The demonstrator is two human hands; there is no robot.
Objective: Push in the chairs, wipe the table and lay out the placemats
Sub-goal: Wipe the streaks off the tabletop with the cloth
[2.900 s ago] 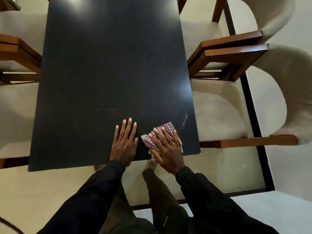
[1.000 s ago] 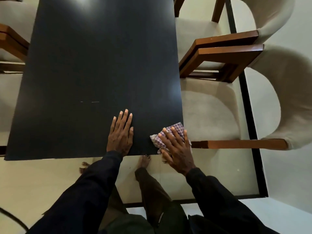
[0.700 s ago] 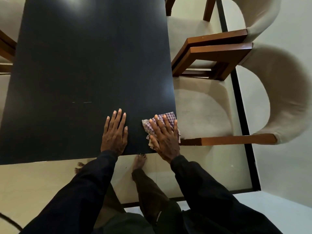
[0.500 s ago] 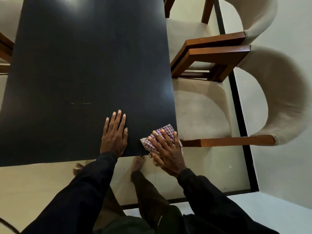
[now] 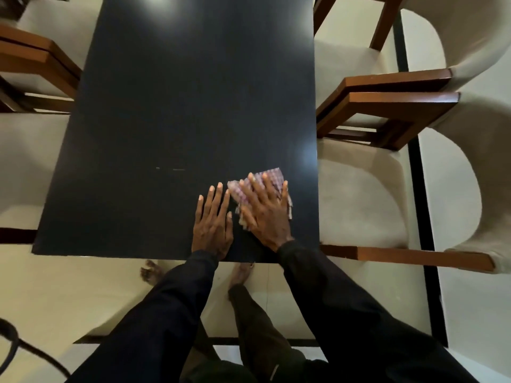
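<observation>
Right hand (image 5: 264,214) flat, fingers spread on checked cloth (image 5: 272,179); left hand (image 5: 213,219) flat on desk (image 5: 179,92). Risk: cloth bunches, leaves streaks.

Sleeves: left sleeve (image 5: 154,313) and right sleeve (image 5: 345,305) long, black, plain cloth; cuffs close at the wrists, just over the near edge of the table (image 5: 179,106)
Hands: left hand (image 5: 211,219) and right hand (image 5: 265,214) bare beyond the cuffs; nails short
Legs: trousers (image 5: 257,327) dark brownish, below the table's near edge; thin pale strip low on one leg
Feet: both feet (image 5: 242,273) bare, at the table's near edge
</observation>
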